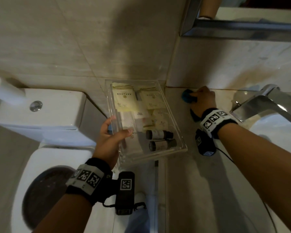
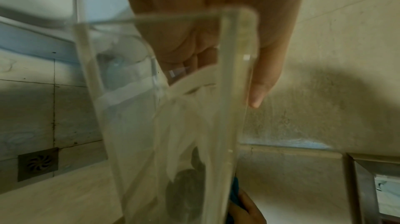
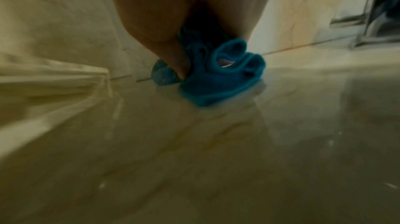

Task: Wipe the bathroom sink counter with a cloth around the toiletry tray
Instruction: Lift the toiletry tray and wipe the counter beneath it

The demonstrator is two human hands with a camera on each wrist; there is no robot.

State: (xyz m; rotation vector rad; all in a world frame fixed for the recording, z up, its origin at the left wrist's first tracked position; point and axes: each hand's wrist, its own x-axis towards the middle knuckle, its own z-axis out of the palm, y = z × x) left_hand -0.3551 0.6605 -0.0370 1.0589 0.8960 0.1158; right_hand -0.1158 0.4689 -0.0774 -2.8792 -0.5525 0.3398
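A clear acrylic toiletry tray (image 1: 180, 143) holds cream sachets and two small dark bottles (image 1: 159, 134). My left hand (image 1: 115, 132) grips its left wall, thumb inside and fingers beneath, and holds it lifted and tilted beyond the counter's left edge, over the gap by the toilet. In the left wrist view the tray's wall (image 2: 236, 77) runs between thumb and fingers. My right hand (image 1: 202, 100) presses a bunched blue cloth (image 1: 186, 97) onto the marble counter (image 1: 200, 182) at its back left corner by the wall. In the right wrist view the cloth (image 3: 218, 82) sits crumpled under my fingers (image 3: 173, 53).
A chrome faucet (image 1: 265, 101) and the white basin (image 1: 275, 137) lie right of my right hand. A toilet with its cistern (image 1: 40, 108) stands to the left, below the counter. A metal-framed mirror (image 1: 242, 29) hangs above on the wall. A floor drain (image 2: 38, 163) shows below.
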